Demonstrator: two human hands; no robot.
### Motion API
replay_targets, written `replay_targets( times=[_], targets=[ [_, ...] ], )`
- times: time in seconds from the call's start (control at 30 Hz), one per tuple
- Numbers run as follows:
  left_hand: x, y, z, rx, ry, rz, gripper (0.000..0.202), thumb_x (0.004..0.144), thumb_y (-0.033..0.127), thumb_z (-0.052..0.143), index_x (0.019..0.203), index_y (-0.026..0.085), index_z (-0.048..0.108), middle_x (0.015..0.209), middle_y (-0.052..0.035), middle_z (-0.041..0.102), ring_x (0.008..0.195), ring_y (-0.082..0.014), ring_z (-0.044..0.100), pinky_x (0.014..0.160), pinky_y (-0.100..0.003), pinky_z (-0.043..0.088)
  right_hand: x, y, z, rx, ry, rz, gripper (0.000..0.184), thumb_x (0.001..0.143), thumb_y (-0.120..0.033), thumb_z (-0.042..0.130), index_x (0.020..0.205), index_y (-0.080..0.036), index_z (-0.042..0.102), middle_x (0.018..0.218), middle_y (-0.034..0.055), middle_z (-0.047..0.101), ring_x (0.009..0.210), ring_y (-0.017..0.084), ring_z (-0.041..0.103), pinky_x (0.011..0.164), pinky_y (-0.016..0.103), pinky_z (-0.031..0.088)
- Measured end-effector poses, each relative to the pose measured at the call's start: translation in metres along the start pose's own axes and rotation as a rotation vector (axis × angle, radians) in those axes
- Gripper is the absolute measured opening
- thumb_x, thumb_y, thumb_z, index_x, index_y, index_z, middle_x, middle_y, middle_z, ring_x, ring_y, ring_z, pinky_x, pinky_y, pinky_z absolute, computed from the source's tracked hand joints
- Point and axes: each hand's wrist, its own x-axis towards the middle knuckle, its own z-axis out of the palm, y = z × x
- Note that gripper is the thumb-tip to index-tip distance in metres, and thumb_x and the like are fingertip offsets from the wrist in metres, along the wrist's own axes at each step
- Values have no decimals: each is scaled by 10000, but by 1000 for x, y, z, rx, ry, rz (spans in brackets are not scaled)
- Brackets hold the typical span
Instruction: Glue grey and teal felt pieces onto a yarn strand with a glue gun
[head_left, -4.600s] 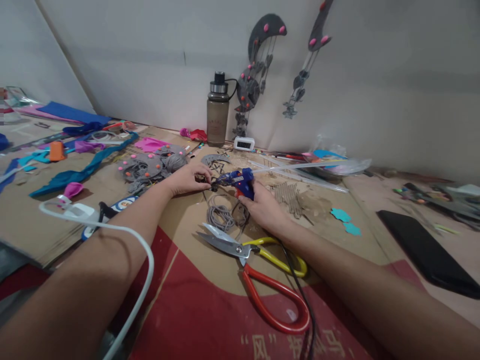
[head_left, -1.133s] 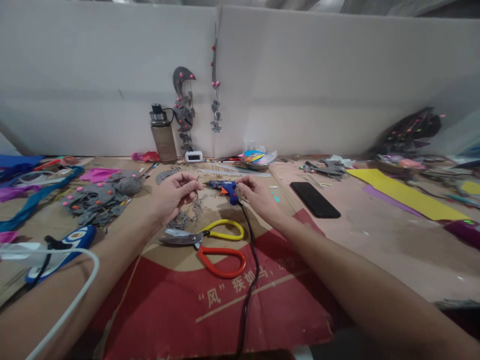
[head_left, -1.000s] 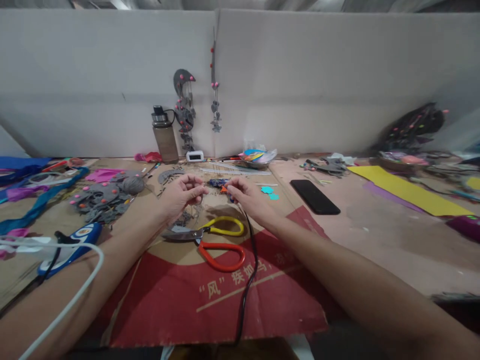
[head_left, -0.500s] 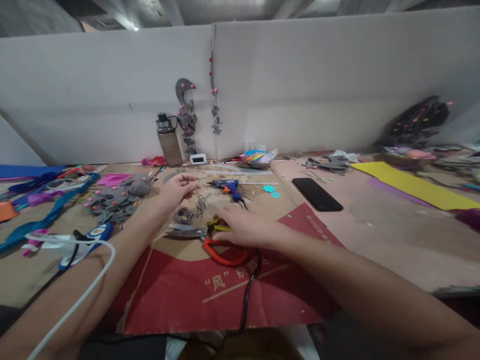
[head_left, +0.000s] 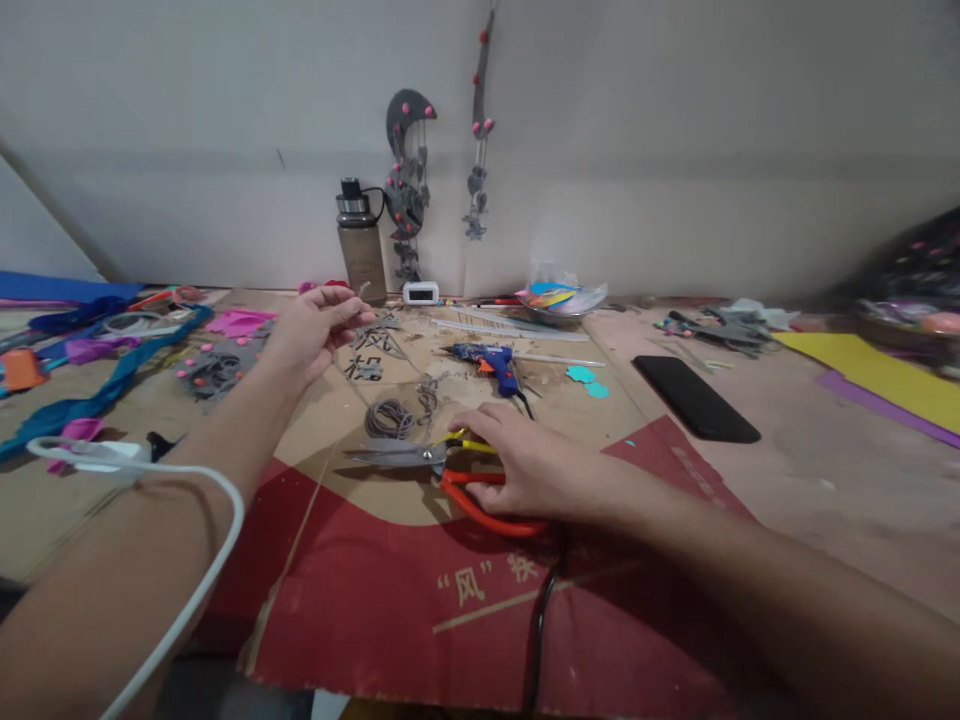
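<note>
My left hand [head_left: 319, 330] is raised over the cardboard, thumb and fingertips pinched together. The frayed end of a thin grey string [head_left: 365, 289] pokes out above the pinch. At the middle of the cardboard, my right hand [head_left: 517, 460] has its fingers closed around the handles of a pair of scissors [head_left: 401, 453]. One handle is red, and a yellow part shows under the fingers. The blades lie slightly apart and point left. Just beyond them rests a coil of grey cord [head_left: 388, 419], with a loose tangle of grey string [head_left: 427, 395] beside it.
A blue glue gun [head_left: 487, 362] lies beyond the scissors, near turquoise cutouts [head_left: 589, 381]. A black phone [head_left: 696, 398] is to the right. At the back stand a bottle [head_left: 361, 250] and a small clock [head_left: 421, 293]. A white cable [head_left: 225, 490] crosses my left forearm.
My left hand has moved up and left, away from the string tangle. My right hand stays at the scissors, its grip around the handles now clearer. The view has tilted down.
</note>
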Motion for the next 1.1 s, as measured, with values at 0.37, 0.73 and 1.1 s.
replay_targets(
  times=[0.37, 0.73, 1.1],
  targets=[
    [-19, 7, 21, 159, -255, 22, 230, 654, 163, 746, 834, 144, 605, 751, -58, 684, 649, -143, 667, 450, -169, 440, -4, -15, 0, 93, -76, -87, 294, 832, -365, 589, 1092, -229, 615, 1025, 67, 596, 936, 171, 553, 810, 286, 435],
    [-64, -20, 68, 561, -554, 57, 86, 708, 245, 661, 774, 191, 675, 626, -29, 679, 508, -152, 611, 406, -218, 416, -23, 110, -72, -284, 378, 540, 175, 811, -287, 514, 758, -182, 644, 700, 31, 639, 633, 145, 532, 566, 253, 331],
    [-44, -21, 48, 863, -372, 345, 240, 749, 357, 612, 919, 220, 712, 925, -57, 706, 774, -192, 637, 664, -270, 478, -31, 138, -70, -511, 96, 725, 168, 761, -272, 577, 796, -161, 699, 773, 90, 698, 692, 173, 592, 567, 249, 332]
  ],
)
